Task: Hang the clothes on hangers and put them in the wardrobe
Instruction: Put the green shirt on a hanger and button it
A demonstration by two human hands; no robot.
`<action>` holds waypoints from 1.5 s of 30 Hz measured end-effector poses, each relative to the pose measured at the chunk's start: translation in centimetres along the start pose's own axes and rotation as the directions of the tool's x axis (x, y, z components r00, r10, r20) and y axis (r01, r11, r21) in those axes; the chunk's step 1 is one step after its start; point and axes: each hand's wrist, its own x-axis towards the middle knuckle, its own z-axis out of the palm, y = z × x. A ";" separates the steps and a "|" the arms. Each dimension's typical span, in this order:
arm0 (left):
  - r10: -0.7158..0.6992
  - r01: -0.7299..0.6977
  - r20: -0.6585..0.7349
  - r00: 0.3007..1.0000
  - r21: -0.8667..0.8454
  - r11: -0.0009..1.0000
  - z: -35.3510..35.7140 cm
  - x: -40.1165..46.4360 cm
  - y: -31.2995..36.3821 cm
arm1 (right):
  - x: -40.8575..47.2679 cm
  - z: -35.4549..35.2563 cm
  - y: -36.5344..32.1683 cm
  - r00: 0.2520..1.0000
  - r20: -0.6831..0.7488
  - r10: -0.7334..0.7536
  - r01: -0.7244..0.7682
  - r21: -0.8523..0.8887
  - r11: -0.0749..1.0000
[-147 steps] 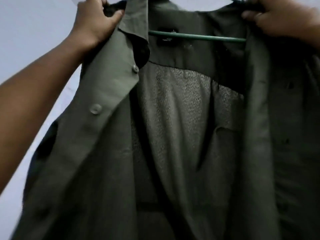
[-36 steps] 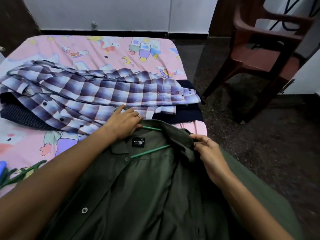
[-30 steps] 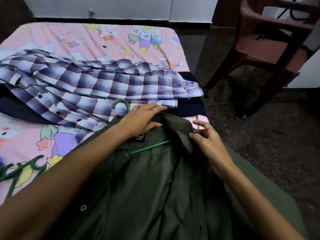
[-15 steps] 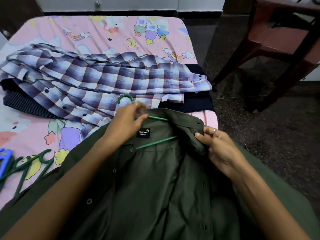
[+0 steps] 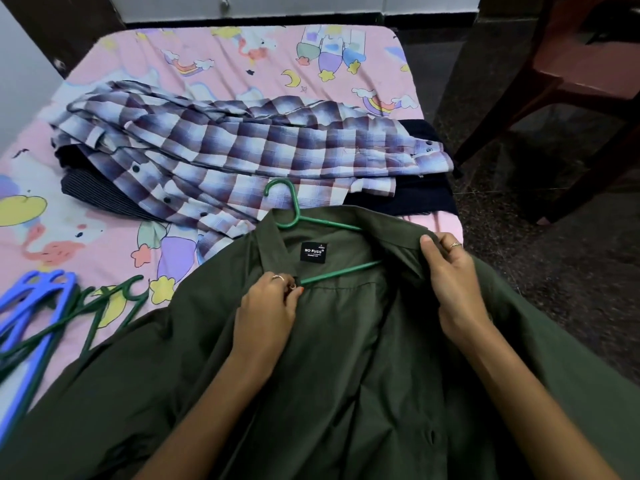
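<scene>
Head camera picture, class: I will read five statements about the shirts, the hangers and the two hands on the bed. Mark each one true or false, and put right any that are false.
1. A thin green plastic hanger sits inside the dark olive-green button shirt. True.
2. The right hand lies flat on the pink cartoon-print bedsheet. False: it grips the olive shirt at the collar.
3. The left hand pinches the olive shirt's front edge near the collar. True.
4. The blue-and-maroon checked shirt already hangs on a hanger. False: it lies folded on the bed, over dark clothes.
5. Spare blue and dark green plastic hangers lie at the left of the bed. True.
</scene>
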 end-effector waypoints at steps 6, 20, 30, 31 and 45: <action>0.043 -0.043 0.000 0.999 0.059 0.997 0.6 -0.3 -0.1 | -1.2 0.9 0.4 0.997 0.073 -0.029 0.035 -0.079 0.996; -0.163 0.151 0.013 0.987 -0.460 0.875 -0.9 1.4 0.7 | -2.7 8.2 1.4 0.974 0.194 0.122 -0.078 -0.221 0.972; -0.030 0.028 0.006 1.000 -0.558 0.829 -1.4 2.2 0.2 | -4.0 11.1 2.9 0.977 0.204 0.059 -0.009 -0.238 0.971; -0.009 0.011 0.006 1.000 -0.554 0.832 -1.4 2.3 0.0 | -4.1 11.2 3.0 0.979 0.198 0.055 -0.009 -0.228 0.974; -0.042 0.106 0.108 0.993 -0.707 0.699 -1.7 2.5 -0.7 | -5.1 12.2 3.3 0.993 0.083 0.082 -0.077 -0.058 0.995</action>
